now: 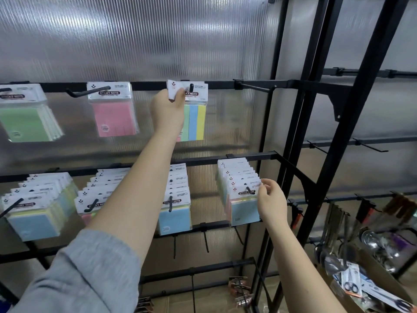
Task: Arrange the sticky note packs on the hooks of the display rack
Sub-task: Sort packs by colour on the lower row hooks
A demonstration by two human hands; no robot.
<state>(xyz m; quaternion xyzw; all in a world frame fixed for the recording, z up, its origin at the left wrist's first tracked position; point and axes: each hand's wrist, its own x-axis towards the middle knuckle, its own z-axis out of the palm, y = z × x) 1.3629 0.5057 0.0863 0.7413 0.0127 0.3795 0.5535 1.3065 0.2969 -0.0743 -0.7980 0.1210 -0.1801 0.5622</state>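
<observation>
**Operator:** State the nearest grip and its load.

**Inspector:** The right hand (272, 203) is the nearer one. It is at the front of the full stack of packs (240, 190) on the rightmost lower hook (250, 190). Thumb and fingertips are at the right edge of the front pack's header card; whether they pinch it or only touch it cannot be told, as the fingers are blurred.

**Operator:** Which way does that pack lie from the grip?

**Inspector:** Directly left of it, touching. The pack hangs upright, long axis vertical. The hook points out of the rack toward the viewer, so in my judgement any removal must run along the hook, toward the person.

**Operator:** Farther back?

**Inspector:** The left hand (168, 107) is raised to the upper rail (225, 85). Its thumb and fingers pinch the header card of a striped pack (195, 116), green, blue and yellow, at the card's left side. The upper hook (191, 87) shows through the card's hole, so the pack appears already threaded. Judgement: seating it back along the hook remains.

**Operator:** Contents of the remaining hooks?

**Inspector:** Lower rail, left to right: three further stacks, all crowded. Upper rail: a green stack (27, 118) at far left, a pink pack (114, 114) beside it, and one bare hook (257, 88) right of the striped pack.

**Operator:** Nearest free position?

**Inspector:** That bare hook, above and slightly right of the right hand.
</observation>
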